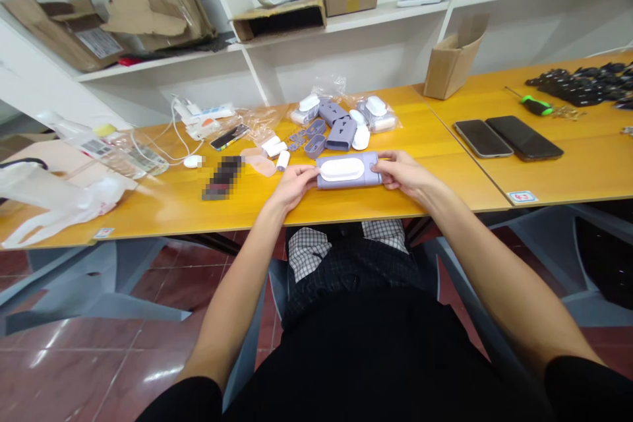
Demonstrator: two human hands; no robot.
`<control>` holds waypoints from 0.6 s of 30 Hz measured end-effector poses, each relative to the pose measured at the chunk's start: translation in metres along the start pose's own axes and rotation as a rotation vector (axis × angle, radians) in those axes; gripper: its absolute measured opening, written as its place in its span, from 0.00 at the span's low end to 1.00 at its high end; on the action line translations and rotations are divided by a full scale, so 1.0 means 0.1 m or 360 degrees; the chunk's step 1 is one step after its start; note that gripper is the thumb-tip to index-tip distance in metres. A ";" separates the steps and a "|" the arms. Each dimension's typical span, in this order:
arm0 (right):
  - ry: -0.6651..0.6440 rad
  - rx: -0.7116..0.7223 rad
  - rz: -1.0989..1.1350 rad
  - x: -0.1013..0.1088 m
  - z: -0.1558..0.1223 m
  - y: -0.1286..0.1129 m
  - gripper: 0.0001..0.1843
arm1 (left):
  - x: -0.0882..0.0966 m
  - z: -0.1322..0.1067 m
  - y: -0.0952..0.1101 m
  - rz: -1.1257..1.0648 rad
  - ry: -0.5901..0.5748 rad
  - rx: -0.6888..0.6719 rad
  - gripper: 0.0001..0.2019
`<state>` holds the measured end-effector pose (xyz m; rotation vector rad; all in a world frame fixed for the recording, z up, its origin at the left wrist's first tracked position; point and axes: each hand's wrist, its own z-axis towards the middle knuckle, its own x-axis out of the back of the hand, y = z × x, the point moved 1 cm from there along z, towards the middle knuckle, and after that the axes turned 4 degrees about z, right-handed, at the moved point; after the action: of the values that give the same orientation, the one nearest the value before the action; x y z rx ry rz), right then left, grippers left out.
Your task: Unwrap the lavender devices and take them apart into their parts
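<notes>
Near the front edge of the yellow table (173,211), I am holding a lavender case (346,184) lengthwise between both hands, its white oval piece (341,169) facing up. From this remote view, the left hand (295,187) is pinching the left end with nearly closed fingers, while the right hand (403,175) is gripping the right end, thumb lying on top; whether the underside is touching the table, I cannot tell. Behind it, loose lavender sleeves (339,138) and white cylinders (283,159) are lying close by. I am judging this step to be aligning the parts, so the next move is probably calling for even, opposed pressure from both ends.
</notes>
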<state>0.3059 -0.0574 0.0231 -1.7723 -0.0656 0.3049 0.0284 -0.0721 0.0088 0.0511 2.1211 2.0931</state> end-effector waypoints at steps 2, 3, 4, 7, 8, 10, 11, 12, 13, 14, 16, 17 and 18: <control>0.0045 0.0031 -0.0053 -0.01 0.00 0.01 0.26 | 0.00 0.00 0.00 0.0022 -0.0022 0.0006 0.17; 0.0049 0.0057 -0.0086 -0.02 0.01 0.02 0.26 | 0.00 0.00 0.00 0.0030 -0.0029 0.0007 0.17; 0.0034 0.0085 -0.0121 -0.02 0.01 0.02 0.26 | 0.00 0.00 0.00 0.0037 -0.0034 0.0007 0.16; -0.0044 0.0173 -0.0217 -0.02 0.00 0.03 0.21 | 0.01 0.01 -0.01 0.0052 -0.0041 0.0008 0.16; -0.0066 0.0196 -0.0235 -0.03 0.00 0.03 0.19 | 0.01 0.01 -0.01 0.0055 -0.0044 0.0008 0.15; -0.0088 0.0233 -0.0252 -0.04 -0.01 0.02 0.14 | 0.01 0.01 -0.01 0.0059 -0.0050 0.0011 0.16; -0.0092 0.0242 -0.0257 -0.05 -0.01 0.02 0.13 | 0.01 0.01 -0.01 0.0061 -0.0054 0.0015 0.16; -0.0091 0.0246 -0.0260 -0.06 -0.02 0.01 0.12 | 0.01 0.01 0.00 0.0063 -0.0056 0.0017 0.16; -0.0081 0.0246 -0.0266 -0.06 -0.02 0.01 0.11 | 0.01 0.01 0.00 0.0064 -0.0055 0.0017 0.16; -0.0068 0.0246 -0.0273 -0.06 -0.03 0.00 0.11 | 0.01 0.01 0.01 0.0062 -0.0052 0.0018 0.16; -0.0053 0.0239 -0.0279 -0.03 -0.04 -0.03 0.12 | 0.00 0.01 0.02 0.0057 -0.0046 0.0020 0.17; -0.0056 0.0232 -0.0275 -0.01 -0.05 -0.04 0.13 | -0.01 0.01 0.02 0.0054 -0.0043 0.0023 0.16; -0.0077 0.0219 -0.0266 0.01 -0.06 -0.05 0.13 | -0.01 0.00 0.03 0.0049 -0.0037 0.0026 0.16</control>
<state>0.3087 -0.0618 0.0289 -1.6118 -0.2210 0.2259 0.0296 -0.0720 0.0122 0.1099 2.1377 2.0814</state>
